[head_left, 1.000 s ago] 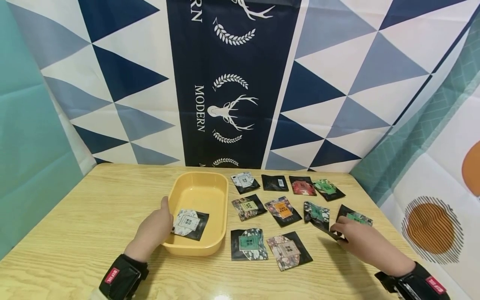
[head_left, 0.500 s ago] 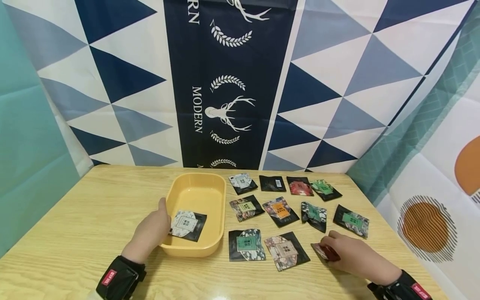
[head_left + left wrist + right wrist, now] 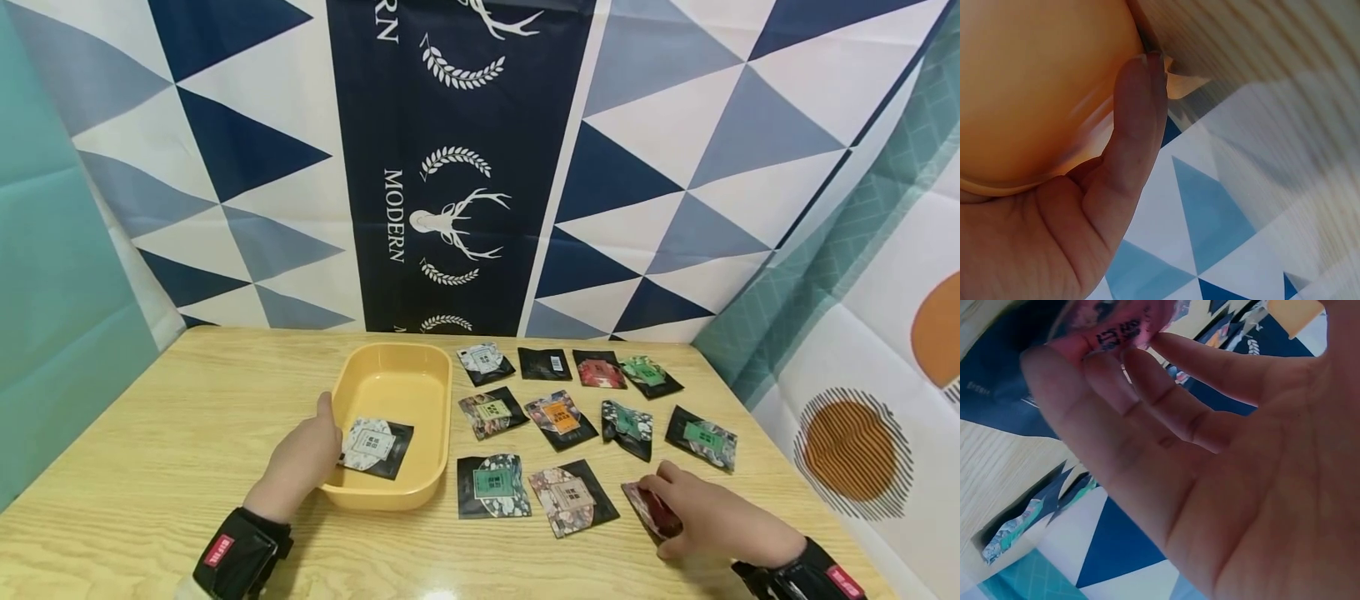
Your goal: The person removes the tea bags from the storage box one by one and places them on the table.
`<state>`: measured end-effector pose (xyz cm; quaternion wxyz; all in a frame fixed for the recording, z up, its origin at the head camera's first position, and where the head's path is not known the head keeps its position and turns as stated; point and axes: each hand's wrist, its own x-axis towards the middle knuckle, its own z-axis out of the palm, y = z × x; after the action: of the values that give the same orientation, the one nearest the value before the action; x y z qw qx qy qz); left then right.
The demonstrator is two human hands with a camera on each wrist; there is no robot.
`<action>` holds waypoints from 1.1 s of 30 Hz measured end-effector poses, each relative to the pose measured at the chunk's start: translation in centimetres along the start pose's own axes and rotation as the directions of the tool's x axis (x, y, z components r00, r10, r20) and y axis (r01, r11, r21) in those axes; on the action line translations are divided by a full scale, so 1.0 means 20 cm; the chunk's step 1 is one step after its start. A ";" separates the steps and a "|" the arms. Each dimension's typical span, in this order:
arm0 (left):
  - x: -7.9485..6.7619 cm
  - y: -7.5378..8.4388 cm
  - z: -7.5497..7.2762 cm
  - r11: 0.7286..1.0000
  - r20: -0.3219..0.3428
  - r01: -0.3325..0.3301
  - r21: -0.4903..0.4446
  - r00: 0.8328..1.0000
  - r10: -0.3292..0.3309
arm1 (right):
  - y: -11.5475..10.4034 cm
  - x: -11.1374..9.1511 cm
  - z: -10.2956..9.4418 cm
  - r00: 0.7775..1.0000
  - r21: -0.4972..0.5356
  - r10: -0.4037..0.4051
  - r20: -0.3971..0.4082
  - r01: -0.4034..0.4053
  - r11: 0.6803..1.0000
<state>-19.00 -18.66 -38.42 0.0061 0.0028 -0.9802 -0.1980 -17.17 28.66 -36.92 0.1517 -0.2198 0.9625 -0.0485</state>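
My left hand holds the left wall of a yellow plastic tray, its fingers along the outside; the thumb is hidden. In the left wrist view the tray's side fills the upper left. A black sachet with a white label lies inside the tray, by that hand. On the right, my right hand pinches a red-labelled sachet low over the table, partly covering it. The right wrist view shows the fingertips and thumb at the edge of this sachet.
Several sachets lie in rough rows right of the tray, among them a green-labelled sachet, a pink-labelled sachet and an orange-labelled sachet. A patterned cloth rises behind the wooden table.
My right hand has moved down and left with the sachet, away from the green-labelled one at far right. The sachet now lies flatter, more of its red face showing. My left hand stays put.
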 end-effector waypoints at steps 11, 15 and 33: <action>-0.01 0.00 0.00 1.000 -0.006 -0.007 0.001 1.000 0.007 | -0.01 -0.01 -0.01 1.000 0.019 0.003 0.027 -0.003 1.000; 0.00 0.00 0.00 1.000 -0.016 -0.015 0.000 1.000 0.015 | -0.05 0.00 -0.05 0.999 -0.045 -0.022 -0.024 0.021 0.999; -0.01 -0.01 0.01 1.000 -0.026 -0.015 -0.004 1.000 0.015 | -0.65 0.37 -0.31 0.907 -0.274 -0.335 -0.254 0.265 0.924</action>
<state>-18.78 -18.70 -38.66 0.0204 -0.0021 -0.9796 -0.1999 -20.18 13.95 -30.96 -0.0304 -0.3726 0.9274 0.0097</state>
